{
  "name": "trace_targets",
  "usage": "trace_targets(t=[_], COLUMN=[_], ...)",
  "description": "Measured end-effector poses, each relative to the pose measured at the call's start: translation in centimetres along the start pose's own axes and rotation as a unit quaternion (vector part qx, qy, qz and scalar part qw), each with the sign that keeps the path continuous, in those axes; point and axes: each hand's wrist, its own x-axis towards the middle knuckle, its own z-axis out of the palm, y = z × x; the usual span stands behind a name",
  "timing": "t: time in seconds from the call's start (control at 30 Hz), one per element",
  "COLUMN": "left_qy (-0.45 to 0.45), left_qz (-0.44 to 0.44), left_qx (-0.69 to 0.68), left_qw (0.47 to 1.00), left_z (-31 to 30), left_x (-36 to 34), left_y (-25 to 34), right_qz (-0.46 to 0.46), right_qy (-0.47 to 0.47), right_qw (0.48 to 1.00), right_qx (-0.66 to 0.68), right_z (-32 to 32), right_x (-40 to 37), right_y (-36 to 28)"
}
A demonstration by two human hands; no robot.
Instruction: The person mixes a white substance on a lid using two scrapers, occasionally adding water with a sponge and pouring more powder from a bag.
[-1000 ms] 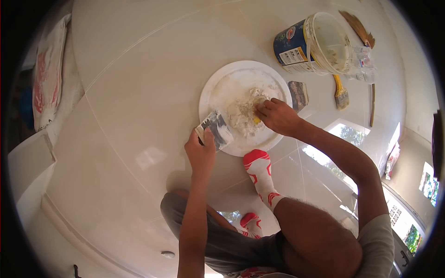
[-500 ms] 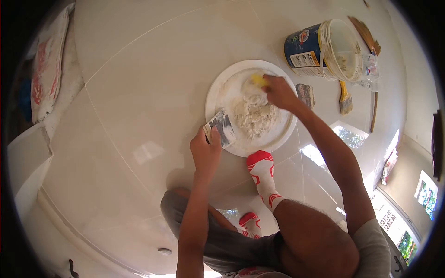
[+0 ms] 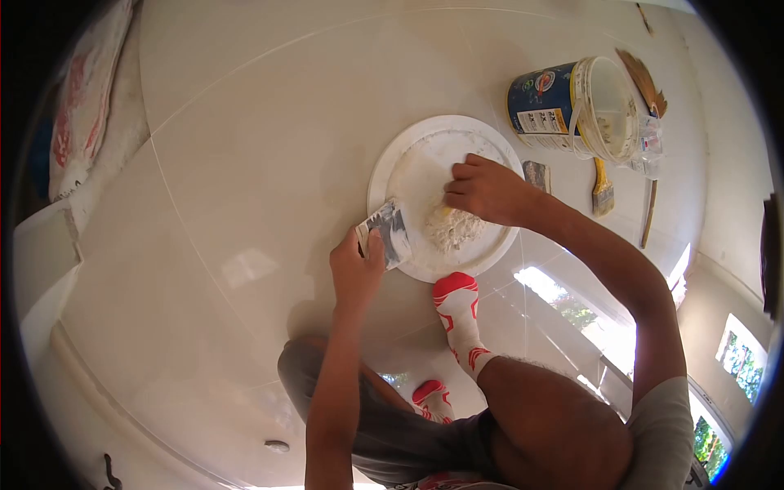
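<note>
White socks (image 3: 463, 322), red patterning; bucket (image 3: 545, 100) blue, white.

My right hand (image 3: 494, 192), out toward the far side of the white round plate (image 3: 398, 151) half a second ago, is now back nearer me, with its fingers down at the edge of the white clumpy material (image 3: 456, 233). The yellow thing (image 3: 447, 211) I grip stood out in a blur beyond the clumps then; now only a little of it shows under my fingers. The visible clumps cover a smaller patch, nearer me, though my hand hides part of them. My right elbow bends farther outward, and my forearm now covers the near end of the dark block (image 3: 535, 174) beside the plate. My view has shifted too: the plate and bucket (image 3: 543, 100) appear lower, and more of a thin object (image 3: 644, 18) shows at the top right.
</note>
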Motion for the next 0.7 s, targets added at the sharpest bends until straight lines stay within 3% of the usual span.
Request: trace_targets(t=[0.07, 0.1, 0.17, 0.2, 0.23, 0.27, 0.3, 0.37, 0.4, 0.47, 0.57, 0.6, 0.63, 0.67, 0.7], left_qy=[-0.008, -0.019, -0.012, -0.004, -0.012, 0.000, 0.012, 0.011, 0.021, 0.023, 0.046, 0.037, 0.026, 0.009, 0.009], left_qz=[-0.011, -0.015, 0.000, 0.014, 0.018, 0.022, 0.027, 0.023, 0.012, 0.021, 0.041, 0.050, 0.058, 0.057, 0.056], left_qx=[0.002, 0.008, 0.016, 0.026, 0.029, 0.031, 0.033, 0.011, -0.015, 0.001, 0.017, 0.040, 0.062, 0.081, 0.080], left_qw=[1.000, 1.000, 1.000, 1.000, 0.999, 0.999, 0.999, 1.000, 1.000, 1.000, 0.998, 0.997, 0.996, 0.995, 0.995], left_z=[-0.2, -0.2, 0.4, 0.7, 1.1, 1.6, 2.2, 3.5, 3.7, 5.2, 6.4, 6.7, 6.9, 6.8, 6.5], left_x=[-0.2, -0.3, -0.5, -0.6, -0.8, -1.1, -1.3, -1.5, -1.7, -1.4, 0.9, 1.7, 2.2, 2.8, 3.0], left_y=[0.0, 0.1, -0.1, -0.1, -0.1, -0.1, 0.2, 1.7, 2.4, 3.2, 4.8, 5.1, 5.5, 5.9, 6.0], right_qz=[0.101, 0.103, 0.368, 0.489, 0.593, 0.555, 0.594, 0.580, 0.580, 0.565, 0.553, 0.551, 0.534, 0.480, 0.480], right_qy=[0.119, 0.114, 0.206, 0.197, 0.182, 0.292, 0.305, 0.302, 0.308, 0.288, 0.285, 0.285, 0.282, 0.259, 0.259], right_qw=[0.988, 0.988, 0.892, 0.801, 0.677, 0.575, 0.412, 0.252, 0.241, 0.311, 0.498, 0.500, 0.679, 0.813, 0.813], right_qx=[0.000, 0.000, 0.162, 0.284, 0.396, 0.525, 0.620, 0.713, 0.714, 0.707, 0.604, 0.604, 0.419, 0.205, 0.204], right_z=[-0.6, -0.1, 2.4, 3.2, 4.2, 8.4, 8.8, 9.7, 9.8, 10.3, 7.5, 6.3, 5.1, 4.4, 4.1], right_x=[-3.6, -5.2, -7.9, -8.4, -8.9, -10.0, -9.1, -7.2, -6.6, -6.2, -6.5, -6.4, -6.3, -6.1, -5.7], right_y=[-1.4, -2.6, -5.3, -6.5, -7.7, -8.7, -10.0, -11.1, -11.0, -9.0, -5.6, -4.6, -4.0, -3.7, -4.0])
